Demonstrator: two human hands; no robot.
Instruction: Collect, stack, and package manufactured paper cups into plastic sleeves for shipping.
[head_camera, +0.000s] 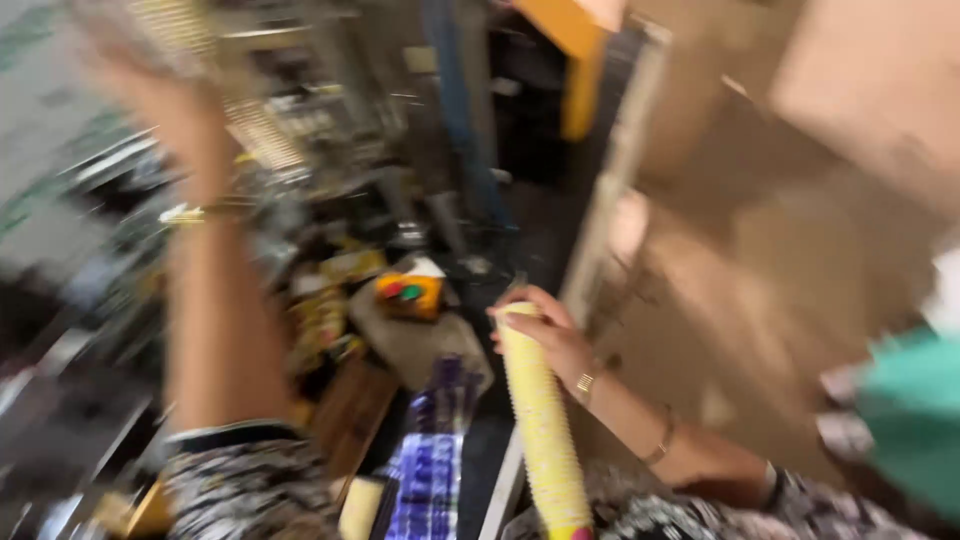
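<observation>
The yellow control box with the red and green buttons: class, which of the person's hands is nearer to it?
Right. The right hand, gripping a cup stack, is just beside the box; the left hand is raised far above it.

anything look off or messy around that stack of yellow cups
Nothing clearly damaged or spilled. The right hand grips the top of the tall yellow cup stack, which leans slightly. The left hand is raised. The picture is too blurred to judge the clutter behind.
</observation>
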